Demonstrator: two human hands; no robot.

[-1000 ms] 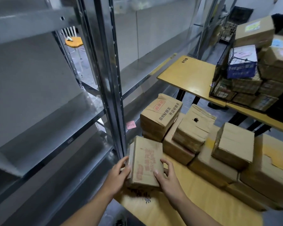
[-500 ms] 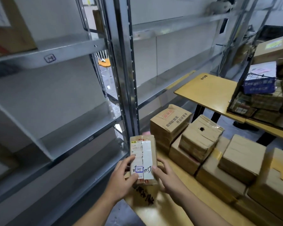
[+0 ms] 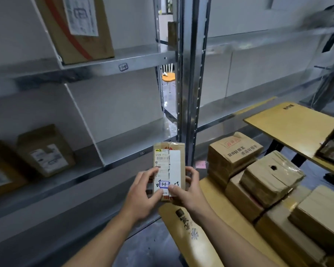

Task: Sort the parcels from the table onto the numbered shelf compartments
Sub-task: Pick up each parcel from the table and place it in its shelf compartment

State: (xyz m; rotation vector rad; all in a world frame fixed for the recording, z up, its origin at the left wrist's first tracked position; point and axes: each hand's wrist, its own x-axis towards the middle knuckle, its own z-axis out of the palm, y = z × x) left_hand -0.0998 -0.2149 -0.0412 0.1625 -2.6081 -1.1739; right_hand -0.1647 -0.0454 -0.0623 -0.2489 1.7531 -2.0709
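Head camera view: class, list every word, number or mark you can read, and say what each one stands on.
"5028": label on the held parcel.
Boxed mark like "十": lower on that label, and on the shelf edge tag.
"开店好帮手", beside roughly "同城好朋友": top of the stacked box.
Too blurred to read: the parcel's fine print, the top-shelf box label, black characters on the table.

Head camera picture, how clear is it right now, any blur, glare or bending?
Head view: the parcel and its label read fairly sharp between the left hand and right hand; the boxes at far left and the upper right shelf are smeared; wide-angle distortion fans the shelf edges; lighting is even, with only soft sheen on the metal upright.
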